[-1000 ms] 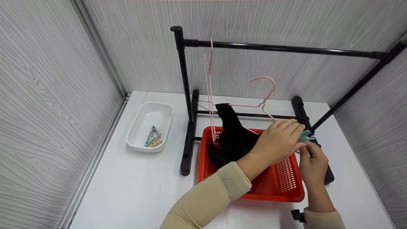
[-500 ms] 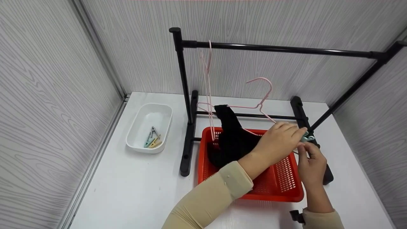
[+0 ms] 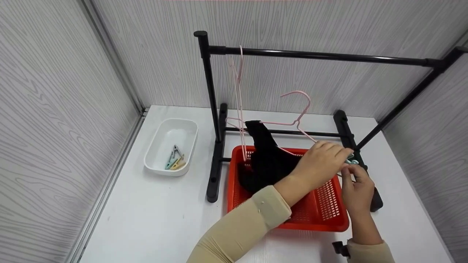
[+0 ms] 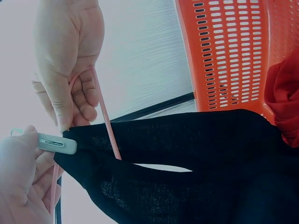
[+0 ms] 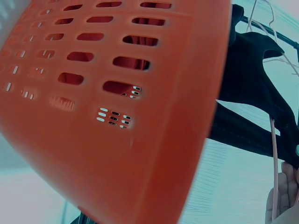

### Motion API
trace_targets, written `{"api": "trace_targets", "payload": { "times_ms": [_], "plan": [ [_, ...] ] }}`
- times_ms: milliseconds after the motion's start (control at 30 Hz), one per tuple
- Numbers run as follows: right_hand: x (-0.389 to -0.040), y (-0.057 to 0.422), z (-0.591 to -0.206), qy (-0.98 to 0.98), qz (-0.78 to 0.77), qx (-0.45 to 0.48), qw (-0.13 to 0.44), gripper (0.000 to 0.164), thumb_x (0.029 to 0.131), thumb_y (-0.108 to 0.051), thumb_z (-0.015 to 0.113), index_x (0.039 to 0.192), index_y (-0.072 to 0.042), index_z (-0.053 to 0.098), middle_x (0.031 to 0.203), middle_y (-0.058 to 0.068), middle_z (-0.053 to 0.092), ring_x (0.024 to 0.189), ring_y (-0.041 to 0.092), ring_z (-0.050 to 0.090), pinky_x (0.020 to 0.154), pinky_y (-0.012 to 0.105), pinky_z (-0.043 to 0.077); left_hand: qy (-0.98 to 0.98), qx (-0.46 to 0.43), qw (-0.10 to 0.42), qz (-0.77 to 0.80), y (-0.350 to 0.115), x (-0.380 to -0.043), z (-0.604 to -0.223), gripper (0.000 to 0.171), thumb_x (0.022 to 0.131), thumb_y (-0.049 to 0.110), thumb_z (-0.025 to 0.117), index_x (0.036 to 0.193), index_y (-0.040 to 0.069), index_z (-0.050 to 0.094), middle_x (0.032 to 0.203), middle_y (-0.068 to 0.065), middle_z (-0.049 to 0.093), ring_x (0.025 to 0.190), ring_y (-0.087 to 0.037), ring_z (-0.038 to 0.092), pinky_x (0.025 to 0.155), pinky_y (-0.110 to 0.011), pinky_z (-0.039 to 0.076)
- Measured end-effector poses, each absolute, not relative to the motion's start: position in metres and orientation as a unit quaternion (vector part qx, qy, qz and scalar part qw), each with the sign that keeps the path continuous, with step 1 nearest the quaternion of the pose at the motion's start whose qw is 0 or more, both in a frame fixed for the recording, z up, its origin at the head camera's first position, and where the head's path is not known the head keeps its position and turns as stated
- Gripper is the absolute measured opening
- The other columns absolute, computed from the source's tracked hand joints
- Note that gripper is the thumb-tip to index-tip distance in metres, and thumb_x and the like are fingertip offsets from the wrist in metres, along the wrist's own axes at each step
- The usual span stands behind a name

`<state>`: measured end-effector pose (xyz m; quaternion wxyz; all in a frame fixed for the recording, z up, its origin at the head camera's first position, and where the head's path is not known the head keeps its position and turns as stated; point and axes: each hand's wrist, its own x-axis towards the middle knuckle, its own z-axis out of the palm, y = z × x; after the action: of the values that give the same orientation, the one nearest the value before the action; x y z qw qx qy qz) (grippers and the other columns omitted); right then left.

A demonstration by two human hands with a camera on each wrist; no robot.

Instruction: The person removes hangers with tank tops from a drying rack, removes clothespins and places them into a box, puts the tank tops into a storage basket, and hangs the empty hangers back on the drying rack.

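Observation:
My left hand (image 3: 323, 159) pinches a mint clothespin (image 4: 57, 143), whose far end lies over the edge of a black garment (image 4: 154, 149). My right hand (image 3: 359, 188), coming from the top in the left wrist view, pinches the garment's narrow end beside the clothespin. Through this spot runs the wire of a pink hanger (image 3: 305, 106), partly covered by my hands and the cloth. The garment's other narrow end is looped over the hanger's left arm, and its lower part hangs into the red basket (image 3: 310, 227). In the right wrist view, fingers (image 5: 282, 193) show at the edge.
A black rack (image 3: 318, 55) stands behind, with another pink hanger (image 3: 240, 84) on its bar. To the left, a white tray (image 3: 153, 149) holds several clothespins (image 3: 176, 160). Red cloth (image 4: 286, 93) lies in the basket. Walls rise behind and at both sides.
The hanger's hook has drifted slightly left and down. Both hands and the clothespin have shifted a little the same way, their grips kept; less of the clothespin shows past my left fingers.

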<state>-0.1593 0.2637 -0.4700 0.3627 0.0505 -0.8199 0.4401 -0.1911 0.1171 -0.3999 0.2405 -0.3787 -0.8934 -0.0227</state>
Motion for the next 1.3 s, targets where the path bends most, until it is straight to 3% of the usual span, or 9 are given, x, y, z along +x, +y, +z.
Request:
{"api": "trace_targets", "payload": {
  "times_ms": [333,567,800,967,1300],
  "plan": [
    [-0.156,0.263,-0.468,-0.822,0.444,0.045,0.354,0.007,0.092,0.008,0.065,0.095,0.008,0.072,0.09,0.016,0.069,0.092,-0.009,0.058,0.091,0.011,0.043,-0.894,-0.383,0.232,-0.038,0.116,-0.191,-0.401,0.04,0.106,0.038,0.047,0.142,0.024,0.053,0.136,0.013,0.06,0.124,0.0,0.054,0.111,-0.024,0.032],
    [-0.156,0.262,-0.467,-0.817,0.455,0.054,0.35,0.007,0.093,0.006,0.065,0.096,0.005,0.072,0.095,0.016,0.07,0.093,-0.004,0.061,0.086,0.011,0.045,-0.899,-0.378,0.215,-0.054,0.115,-0.191,-0.399,0.036,0.106,0.038,0.046,0.14,0.025,0.054,0.135,0.013,0.06,0.124,0.002,0.053,0.11,-0.023,0.033],
    [-0.156,0.262,-0.468,-0.811,0.457,0.071,0.359,0.013,0.092,0.008,0.064,0.103,0.008,0.072,0.097,0.019,0.07,0.092,-0.002,0.06,0.083,0.012,0.045,-0.894,-0.382,0.214,-0.096,0.112,-0.192,-0.397,0.032,0.106,0.034,0.048,0.136,0.025,0.057,0.131,0.013,0.062,0.123,0.0,0.054,0.106,-0.021,0.036],
    [-0.156,0.262,-0.47,-0.811,0.46,0.064,0.355,0.011,0.091,0.008,0.066,0.1,0.009,0.072,0.098,0.013,0.072,0.092,-0.001,0.06,0.082,0.012,0.045,-0.884,-0.386,0.207,-0.166,0.11,-0.191,-0.395,0.032,0.107,0.031,0.046,0.135,0.021,0.057,0.131,0.01,0.063,0.124,0.0,0.053,0.103,-0.019,0.037],
    [-0.157,0.262,-0.472,-0.817,0.454,0.051,0.352,0.013,0.091,0.011,0.064,0.102,0.01,0.071,0.099,0.022,0.07,0.092,-0.004,0.058,0.082,0.01,0.044,-0.878,-0.379,0.172,-0.236,0.103,-0.191,-0.393,0.041,0.105,0.033,0.049,0.142,0.017,0.048,0.14,0.006,0.056,0.13,-0.002,0.047,0.105,-0.017,0.034]
  ]
}}
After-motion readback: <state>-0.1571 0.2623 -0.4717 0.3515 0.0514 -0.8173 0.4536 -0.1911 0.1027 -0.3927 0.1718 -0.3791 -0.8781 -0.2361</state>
